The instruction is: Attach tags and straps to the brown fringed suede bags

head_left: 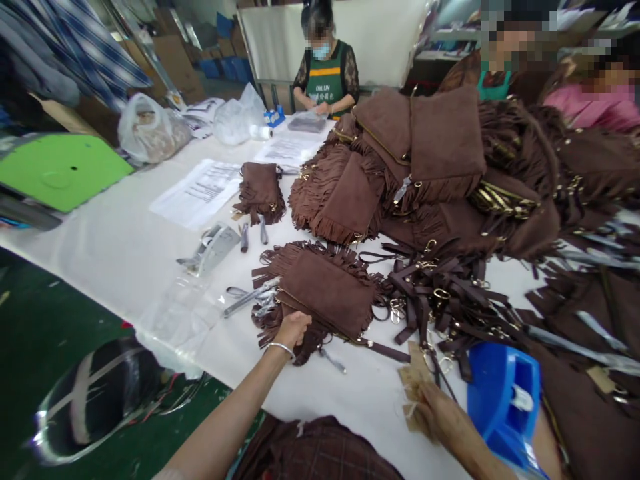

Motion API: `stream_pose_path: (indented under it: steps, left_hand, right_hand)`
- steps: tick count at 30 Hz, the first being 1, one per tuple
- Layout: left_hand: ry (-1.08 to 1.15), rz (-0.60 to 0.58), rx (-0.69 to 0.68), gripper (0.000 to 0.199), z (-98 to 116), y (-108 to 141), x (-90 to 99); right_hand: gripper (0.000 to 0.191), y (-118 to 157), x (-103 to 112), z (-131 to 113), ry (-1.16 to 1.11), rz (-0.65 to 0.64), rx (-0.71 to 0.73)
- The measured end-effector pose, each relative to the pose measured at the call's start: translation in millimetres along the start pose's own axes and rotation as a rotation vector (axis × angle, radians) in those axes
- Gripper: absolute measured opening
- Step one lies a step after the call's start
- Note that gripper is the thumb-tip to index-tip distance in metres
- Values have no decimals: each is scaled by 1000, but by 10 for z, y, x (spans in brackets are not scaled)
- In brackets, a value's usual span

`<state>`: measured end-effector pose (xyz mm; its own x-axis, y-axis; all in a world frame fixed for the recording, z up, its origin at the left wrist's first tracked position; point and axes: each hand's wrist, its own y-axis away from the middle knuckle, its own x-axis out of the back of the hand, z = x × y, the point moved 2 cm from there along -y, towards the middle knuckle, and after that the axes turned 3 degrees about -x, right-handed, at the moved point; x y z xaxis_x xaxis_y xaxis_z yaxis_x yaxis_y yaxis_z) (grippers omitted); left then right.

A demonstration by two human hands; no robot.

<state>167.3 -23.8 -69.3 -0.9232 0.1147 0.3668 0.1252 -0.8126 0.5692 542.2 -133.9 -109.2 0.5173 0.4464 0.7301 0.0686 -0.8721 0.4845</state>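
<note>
- White bench [125,247] is filling most of this workshop view, green floor [30,300] is showing underneath, and a person in a green apron [327,77] is standing across the far side, handling some clear plastic. What are the near hands doing?

- Left hand [294,330], the one wearing a bangle, is resting at the lower zipped edge of a brown fringed bag [327,283]. Fingers are curling in, but I can't tell if that grip is pinching the bag or just pressing on it.

- And the bag's lying where?

- It's lying flat on the bench right in front of the wearer, fringe spreading out around it. Some plastic-wrapped bits [255,297] are poking out on its left.

- Right hand?

- Right hand [435,407] is gripping a bunch of tan tags [416,363], closed around them, just left of a blue plastic holder [505,393].

- Lots of brown stuff otherwise lol.

- Yep, loose straps [430,287] with gold clips are tangling beside the bag, a big pile of bags [445,143] is sitting behind, and a smaller pouch [260,187] is lying near some printed sheets [197,190].
</note>
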Motion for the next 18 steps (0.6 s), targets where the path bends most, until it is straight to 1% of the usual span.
stream_pose_path:
  steps: [3, 4, 5, 6, 8, 10, 12, 13, 15, 18]
  left_hand:
    - [-218, 39, -147, 13, 33, 88, 191]
    - [-293, 60, -215, 8, 61, 132, 228]
    - [-364, 77, -292, 7, 99, 177, 244]
    - [-428, 85, -372, 13, 143, 217, 237]
    - [-545, 56, -542, 27, 242, 268, 156]
    - [-761, -20, -757, 37, 342, 272, 5]
    - [-986, -82, -930, 41, 421, 229, -147]
    - [-1071, -101, -981, 41, 452, 194, -203]
    - [-1128, -120, -998, 36, 508, 111, -253]
    - [-1185, -171, -1025, 24, 597, -3, -208]
  right_hand:
    - [9, 11, -46, 82, 24, -6, -10]
    - [9, 17, -64, 95, 31, -2, -23]
    - [9, 23, -82, 99, 35, 4, -36]
    - [10, 28, -99, 95, 39, 13, -47]
    - [16, 34, -126, 73, 41, 31, -63]
    - [22, 37, -143, 59, 41, 41, -69]
    - [24, 42, -147, 90, 30, 63, -77]
    - [24, 45, -142, 127, 11, 90, -91]
    - [24, 53, -123, 237, -57, 154, -145]
    - [26, 61, -82, 392, -179, 189, -227]
